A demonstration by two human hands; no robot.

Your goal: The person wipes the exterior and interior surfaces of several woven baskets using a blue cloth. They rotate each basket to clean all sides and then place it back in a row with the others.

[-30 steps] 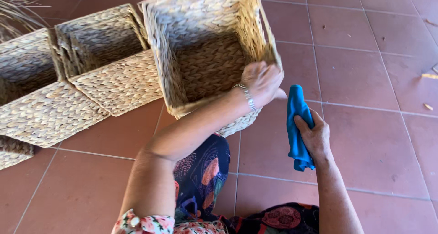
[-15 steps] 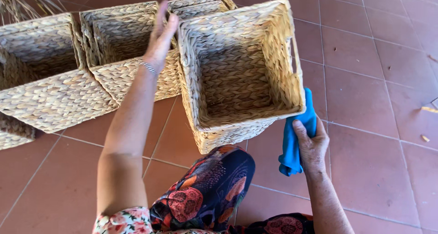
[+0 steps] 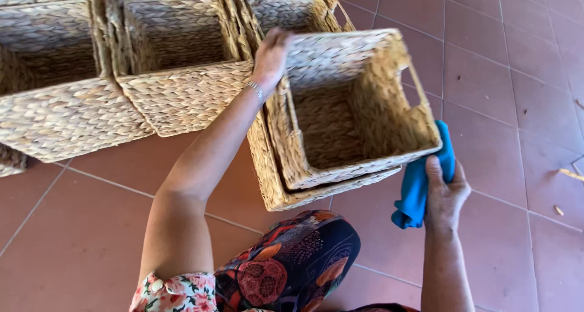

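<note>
A terracotta tile floor (image 3: 517, 74) carries a row of woven seagrass baskets. The tilted basket (image 3: 353, 114) leans toward the person, its far rim gripped by the left hand (image 3: 271, 53), fingers curled over the weave. It seems nested in another basket (image 3: 274, 184) beneath. The right hand (image 3: 447, 193) clutches a blue cloth (image 3: 420, 184) against the tilted basket's near right corner. Held by one rim only, the tilted basket could tip or slide off. Two neighbouring baskets (image 3: 176, 62) crowd the left, with another (image 3: 292, 7) behind; a patterned knee (image 3: 292, 263) sits close below.
</note>
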